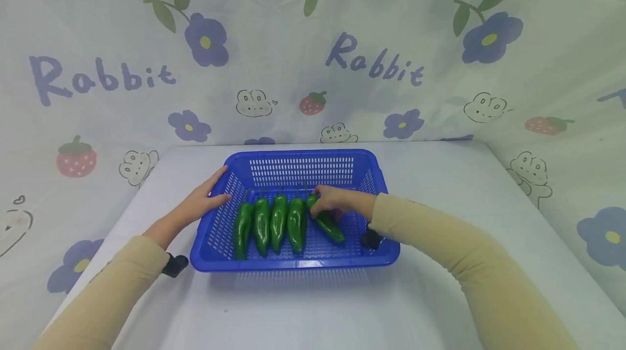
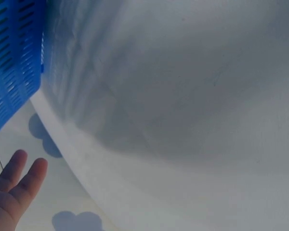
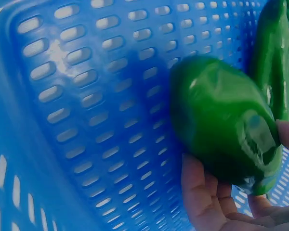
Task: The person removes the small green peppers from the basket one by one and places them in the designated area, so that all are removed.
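A blue plastic basket [image 1: 293,264] stands on the white table and holds several long green peppers [image 1: 279,219], laid side by side with stems toward the back. My right hand [image 1: 332,199] is inside it, gripping the rightmost green pepper [image 1: 330,227] near its stem end. That pepper slants, its tip toward the lower right. In the right wrist view, thumb and fingers stand on opposite sides of the pepper [image 3: 221,115]. My left hand [image 1: 202,200] is at the basket's left rim, thumb over the inside. Its visible fingers [image 2: 29,180] look straight and spread in the left wrist view.
White table surface [image 1: 313,312] surrounds the basket. Behind it hangs a pale cloth [image 1: 283,40] printed with flowers, rabbits and strawberries. Another pepper [image 3: 277,57] lies beside the gripped one. A dark wrist device [image 1: 370,238] sits at the right wrist, above the basket's right side.
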Action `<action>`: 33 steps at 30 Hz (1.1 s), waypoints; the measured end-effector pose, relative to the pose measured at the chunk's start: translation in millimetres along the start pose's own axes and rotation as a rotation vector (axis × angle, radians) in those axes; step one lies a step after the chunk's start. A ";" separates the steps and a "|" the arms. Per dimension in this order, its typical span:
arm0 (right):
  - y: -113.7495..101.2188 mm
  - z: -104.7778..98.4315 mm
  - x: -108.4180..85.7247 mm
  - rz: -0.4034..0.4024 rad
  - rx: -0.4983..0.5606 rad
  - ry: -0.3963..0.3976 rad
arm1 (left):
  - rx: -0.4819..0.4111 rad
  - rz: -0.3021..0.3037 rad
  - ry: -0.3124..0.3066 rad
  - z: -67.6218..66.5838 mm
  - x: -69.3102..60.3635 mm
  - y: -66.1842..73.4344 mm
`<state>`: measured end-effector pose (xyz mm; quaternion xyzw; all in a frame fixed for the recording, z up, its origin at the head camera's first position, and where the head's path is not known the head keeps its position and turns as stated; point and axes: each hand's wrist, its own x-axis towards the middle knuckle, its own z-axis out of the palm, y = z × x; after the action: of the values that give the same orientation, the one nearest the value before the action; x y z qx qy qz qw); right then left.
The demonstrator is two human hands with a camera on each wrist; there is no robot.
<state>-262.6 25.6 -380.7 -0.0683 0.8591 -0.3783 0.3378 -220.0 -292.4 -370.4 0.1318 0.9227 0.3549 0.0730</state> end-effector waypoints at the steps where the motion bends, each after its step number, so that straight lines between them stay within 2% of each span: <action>1: -0.1 -0.5 0.2 0.000 0.017 0.002 | 0.001 0.000 0.002 -0.1 0.2 -0.3; 14: -6.4 -12.8 -5.5 -0.087 0.203 -0.001 | -0.006 0.003 0.008 0.9 0.5 -0.2; 26: -7.3 -40.4 -9.6 -0.167 0.460 0.007 | -0.027 -0.003 0.002 0.5 -0.9 0.8; 33: -11.9 -59.3 -17.1 -0.227 0.573 0.010 | -0.028 0.060 0.016 1.8 -1.2 -2.5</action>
<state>-288.7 59.4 -334.6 -0.0640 0.7060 -0.6409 0.2945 -218.9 -293.5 -373.3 0.1553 0.9138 0.3710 0.0567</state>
